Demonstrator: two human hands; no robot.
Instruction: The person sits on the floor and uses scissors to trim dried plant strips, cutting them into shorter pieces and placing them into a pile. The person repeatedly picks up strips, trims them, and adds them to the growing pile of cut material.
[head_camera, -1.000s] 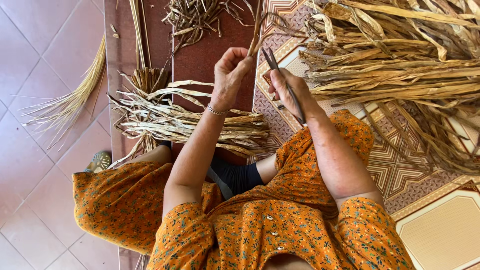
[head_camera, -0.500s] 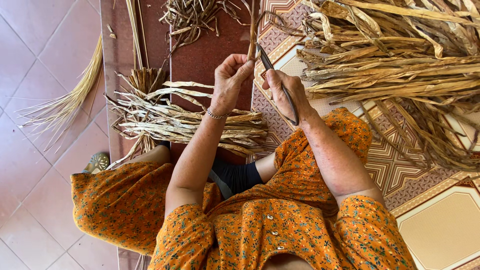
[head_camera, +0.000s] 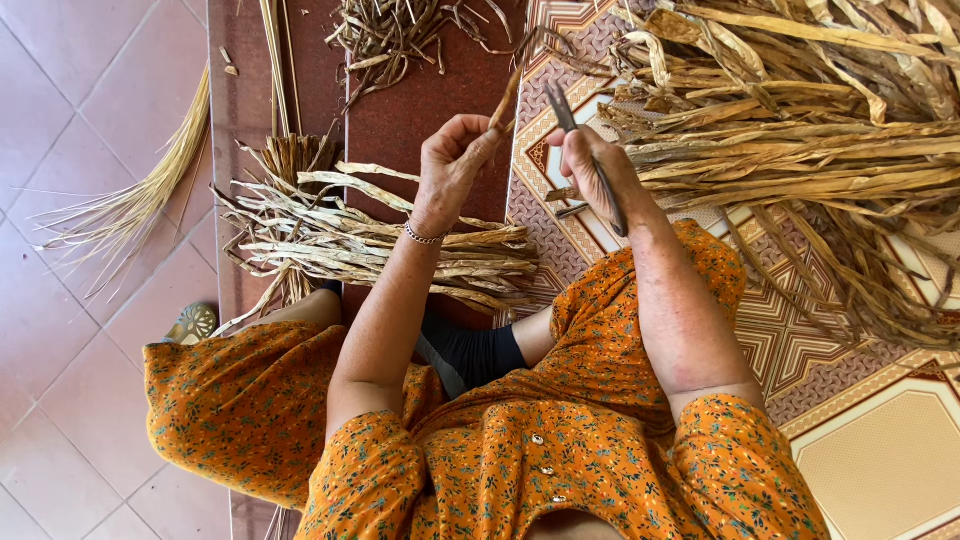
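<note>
My left hand is raised in front of me and pinches a thin dried plant strip that runs up and away from my fingers. My right hand is closed around a dark, narrow knife-like tool, its tip pointing up next to the strip. The two hands are close together, a little apart. A silver bracelet circles my left wrist. My orange flowered dress fills the lower part of the view.
A bundle of flat dried leaves lies across the floor under my left arm. A large heap of dried stalks covers the patterned mat at the right. Scraps lie at the top, pale fibres at the left, a sandal nearby.
My hands stay raised together. The strip and the tool have shifted only slightly; the tool's tip now stands a little higher beside the strip.
</note>
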